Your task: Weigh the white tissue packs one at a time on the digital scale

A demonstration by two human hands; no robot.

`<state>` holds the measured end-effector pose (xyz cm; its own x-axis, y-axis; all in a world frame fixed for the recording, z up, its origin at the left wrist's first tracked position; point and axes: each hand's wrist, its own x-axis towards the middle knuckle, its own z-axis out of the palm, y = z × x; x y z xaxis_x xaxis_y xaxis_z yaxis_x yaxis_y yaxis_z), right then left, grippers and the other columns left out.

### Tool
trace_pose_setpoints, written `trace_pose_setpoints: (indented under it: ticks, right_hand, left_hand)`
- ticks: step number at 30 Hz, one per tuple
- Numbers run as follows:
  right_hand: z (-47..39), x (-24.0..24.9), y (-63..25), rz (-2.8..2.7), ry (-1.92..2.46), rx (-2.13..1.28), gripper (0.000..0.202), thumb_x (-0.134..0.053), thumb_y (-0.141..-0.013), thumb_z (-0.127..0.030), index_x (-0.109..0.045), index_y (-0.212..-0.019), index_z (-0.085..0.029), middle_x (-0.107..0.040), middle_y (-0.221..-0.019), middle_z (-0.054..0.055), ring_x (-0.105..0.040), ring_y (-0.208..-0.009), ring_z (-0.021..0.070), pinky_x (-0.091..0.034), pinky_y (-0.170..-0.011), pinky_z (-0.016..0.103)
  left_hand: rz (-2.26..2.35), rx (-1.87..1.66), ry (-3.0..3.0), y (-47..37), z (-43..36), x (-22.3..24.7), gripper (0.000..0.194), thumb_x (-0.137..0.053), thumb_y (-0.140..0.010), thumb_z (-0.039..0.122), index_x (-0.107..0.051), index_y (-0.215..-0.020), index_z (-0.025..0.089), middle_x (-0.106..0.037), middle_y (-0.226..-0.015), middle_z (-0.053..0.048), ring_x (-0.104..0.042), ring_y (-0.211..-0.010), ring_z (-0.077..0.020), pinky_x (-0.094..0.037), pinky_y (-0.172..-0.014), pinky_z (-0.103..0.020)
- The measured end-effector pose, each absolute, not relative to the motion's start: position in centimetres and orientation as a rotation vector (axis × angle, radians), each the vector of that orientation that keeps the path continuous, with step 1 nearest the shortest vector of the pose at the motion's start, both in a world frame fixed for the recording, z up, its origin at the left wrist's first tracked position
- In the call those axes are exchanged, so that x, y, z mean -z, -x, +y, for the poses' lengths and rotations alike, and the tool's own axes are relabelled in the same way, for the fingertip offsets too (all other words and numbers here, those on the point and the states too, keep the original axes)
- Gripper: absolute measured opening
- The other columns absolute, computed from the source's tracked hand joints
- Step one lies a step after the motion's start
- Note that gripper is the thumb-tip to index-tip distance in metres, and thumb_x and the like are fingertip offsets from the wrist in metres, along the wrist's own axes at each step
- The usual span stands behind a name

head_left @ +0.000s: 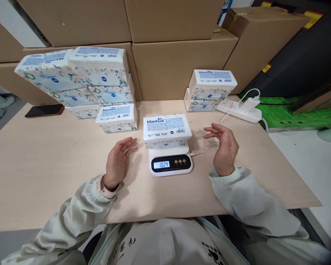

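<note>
A pack of tissues (pixel 167 129) with blue "Manhua" print lies flat on a white digital scale (pixel 171 165), whose lit display reads 102.4. To the left of the pack, my left hand (pixel 118 162) hovers with fingers stretched out, touching nothing. On the other side, my right hand (pixel 224 149) is also held apart from the pack, its fingers extended and holding nothing. A single tissue pack (pixel 118 117) rests just beyond my left hand, in front of a taller stack of tissue packs (pixel 77 79). Two more packs (pixel 212 86) are stacked at the back right.
Cardboard boxes (pixel 179 70) wall off the table's back. A white power strip (pixel 239 110) with a plugged-in adapter sits at the right, and a cable (pixel 206 150) runs to the scale. A dark phone (pixel 44 110) lies at the far left of the wooden table (pixel 57 165).
</note>
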<state>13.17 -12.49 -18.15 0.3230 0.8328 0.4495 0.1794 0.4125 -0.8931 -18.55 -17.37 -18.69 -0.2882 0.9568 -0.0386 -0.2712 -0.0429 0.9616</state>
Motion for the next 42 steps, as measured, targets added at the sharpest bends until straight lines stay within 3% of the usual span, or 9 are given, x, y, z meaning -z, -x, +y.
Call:
trace_pose_setpoints:
  ticks: [3,5,9,12,16,20,30,37,42]
  right_hand:
    - [-12.7,18.0,-13.0,-1.166,1.117,-0.527,0.042,-0.044,-0.104,-0.052,-0.071,-0.119,-0.023,-0.076,-0.110,0.009,-0.072,-0.083,0.0218,-0.058,-0.086,0.046]
    - [-12.9,17.6,-12.8,-1.120,1.132,-0.405,0.039,-0.045,-0.105,-0.046,-0.066,-0.131,-0.027,-0.070,-0.134,0.009,-0.072,-0.109,0.0254,-0.055,-0.103,0.050]
    - [-13.4,16.6,-13.2,-1.166,1.176,-0.121,0.053,-0.043,-0.106,-0.037,-0.041,-0.159,-0.038,-0.037,-0.171,-0.001,-0.032,-0.161,0.0258,-0.023,-0.134,0.052]
    - [-13.1,16.8,-14.3,-1.247,1.149,0.054,0.062,-0.042,-0.105,-0.041,-0.027,-0.165,-0.043,-0.026,-0.176,-0.006,-0.020,-0.165,0.0284,-0.016,-0.135,0.058]
    - [-12.3,17.7,-15.6,-1.348,1.079,0.217,0.072,-0.042,-0.100,-0.048,-0.018,-0.168,-0.037,-0.022,-0.177,-0.002,-0.016,-0.166,0.0343,-0.016,-0.131,0.069]
    - [-12.4,17.7,-15.4,-1.359,1.143,0.191,0.071,-0.043,-0.101,-0.043,-0.016,-0.167,-0.041,-0.019,-0.177,-0.004,-0.016,-0.166,0.0321,-0.018,-0.131,0.068]
    - [-13.2,17.4,-14.2,-1.349,1.099,0.042,0.068,-0.048,-0.102,-0.039,-0.024,-0.165,-0.044,-0.025,-0.176,-0.002,-0.021,-0.165,0.0335,-0.016,-0.132,0.068]
    - [-13.1,17.8,-13.6,-1.294,1.120,-0.272,0.052,-0.045,-0.106,-0.042,-0.043,-0.157,-0.036,-0.045,-0.165,0.008,-0.057,-0.143,0.0297,-0.047,-0.120,0.057]
    - [-13.7,17.4,-13.2,-1.470,1.165,-0.254,0.042,-0.039,-0.108,-0.042,-0.078,-0.114,-0.028,-0.078,-0.120,0.006,-0.062,-0.132,0.0298,-0.042,-0.119,0.060]
  left_hand:
    - [1.209,-1.520,-0.865,18.6,-17.4,18.8,0.048,-0.059,-0.092,0.060,-0.076,-0.111,0.019,-0.076,-0.119,-0.014,-0.069,-0.119,-0.0310,-0.055,-0.104,-0.049]
    - [1.219,-1.532,-0.893,18.6,-17.5,18.9,0.047,-0.058,-0.093,0.060,-0.075,-0.112,0.020,-0.074,-0.124,-0.014,-0.067,-0.123,-0.0316,-0.054,-0.106,-0.050]
    - [1.225,-1.584,-0.926,18.5,-17.6,18.8,0.044,-0.057,-0.095,0.057,-0.075,-0.115,0.022,-0.069,-0.136,-0.012,-0.059,-0.135,-0.0309,-0.051,-0.111,-0.049]
    - [1.212,-1.562,-0.875,18.5,-17.5,18.7,0.044,-0.060,-0.093,0.058,-0.076,-0.113,0.022,-0.070,-0.135,-0.011,-0.059,-0.134,-0.0309,-0.051,-0.112,-0.049]
    - [1.206,-1.572,-0.845,18.4,-17.4,18.6,0.045,-0.065,-0.089,0.060,-0.078,-0.110,0.023,-0.071,-0.132,-0.011,-0.059,-0.133,-0.0310,-0.050,-0.111,-0.049]
    - [1.210,-1.566,-0.873,18.4,-17.4,18.6,0.046,-0.064,-0.089,0.061,-0.078,-0.112,0.023,-0.070,-0.132,-0.011,-0.059,-0.134,-0.0314,-0.050,-0.111,-0.049]
    - [1.179,-1.579,-1.004,18.5,-17.7,18.9,0.044,-0.056,-0.096,0.057,-0.076,-0.117,0.024,-0.068,-0.136,-0.011,-0.057,-0.137,-0.0315,-0.051,-0.110,-0.049]
    - [1.186,-1.590,-1.036,18.5,-17.8,18.8,0.041,-0.058,-0.095,0.057,-0.075,-0.107,0.022,-0.070,-0.132,-0.012,-0.056,-0.139,-0.0332,-0.051,-0.113,-0.054]
    - [1.161,-1.543,-1.102,18.5,-17.9,18.2,0.041,-0.060,-0.095,0.059,-0.076,-0.110,0.024,-0.070,-0.135,-0.010,-0.055,-0.142,-0.0322,-0.042,-0.122,-0.056]
